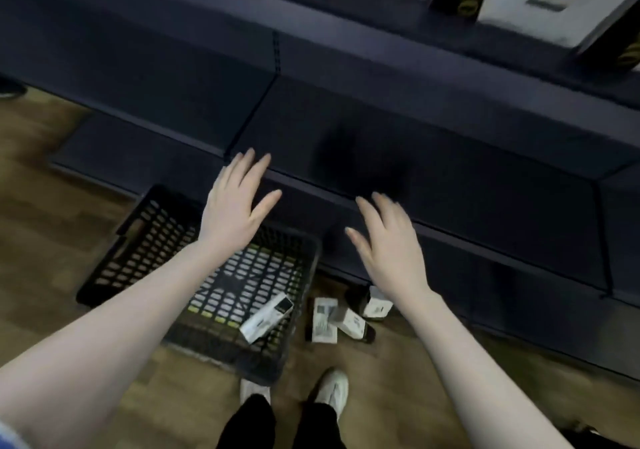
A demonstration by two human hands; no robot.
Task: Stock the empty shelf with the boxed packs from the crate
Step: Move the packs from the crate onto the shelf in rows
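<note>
A black lattice crate point(138, 240) stands on the floor below me, and one white boxed pack point(266, 317) lies in its near right corner. To the right of the crate, three more white packs point(325, 320) lie on the floor at the foot of the shelving. A dark blue shelf point(433, 157) with nothing on it stretches in front of me. My left hand point(235, 206) hovers flat over the crate's far edge, fingers straight and holding nothing. My right hand point(388, 240) hangs spread in front of the shelf edge, also holding nothing.
White boxes with black and yellow sides point(540, 1) stand on the higher shelf at the top right. The floor point(52, 188) is wood. My two feet in white shoes point(332, 389) stand just behind the crate.
</note>
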